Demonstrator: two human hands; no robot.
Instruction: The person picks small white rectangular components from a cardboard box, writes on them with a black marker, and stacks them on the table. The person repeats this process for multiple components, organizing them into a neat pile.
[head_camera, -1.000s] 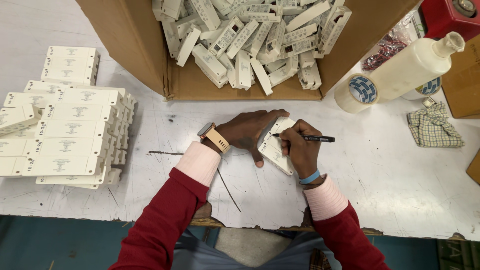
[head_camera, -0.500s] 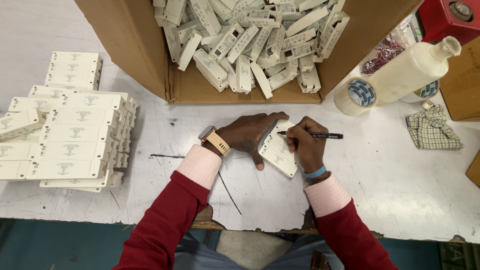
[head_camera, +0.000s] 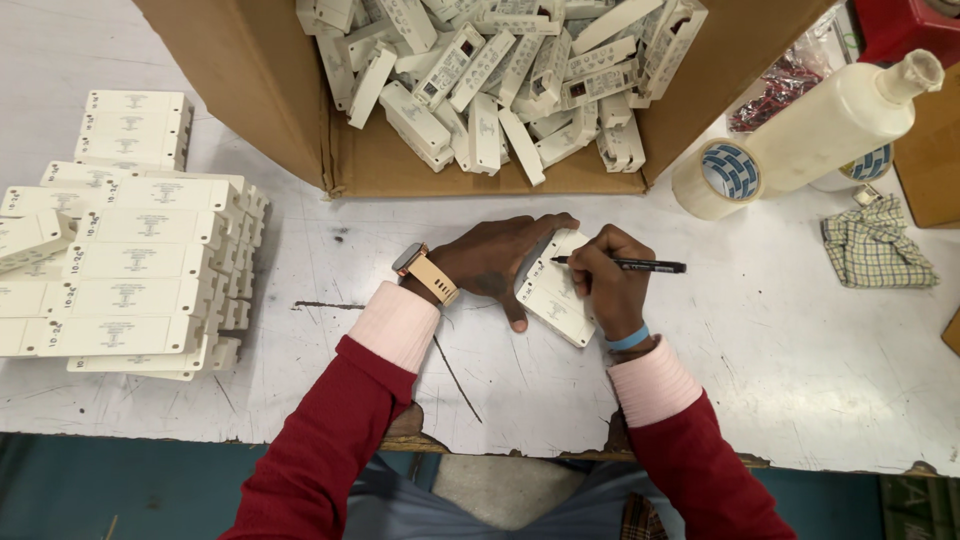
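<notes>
A flat white plastic unit (head_camera: 553, 293) lies on the white table (head_camera: 780, 380) in front of me. My left hand (head_camera: 497, 258) presses down on it, fingers spread over its left edge. My right hand (head_camera: 608, 278) grips a black pen (head_camera: 625, 265), whose tip touches the unit's top face. A watch with a tan strap sits on my left wrist, and a blue band on my right.
An open cardboard box (head_camera: 250, 90) at the back holds several loose white units (head_camera: 500, 70). Stacked rows of the same units (head_camera: 130, 270) fill the left. At right stand a white bottle (head_camera: 840, 120), a tape roll (head_camera: 715, 178) and a checked cloth (head_camera: 877, 243).
The pen tip has shifted slightly across the unit's face while my left hand kept pressing it down. The view moved a little.
</notes>
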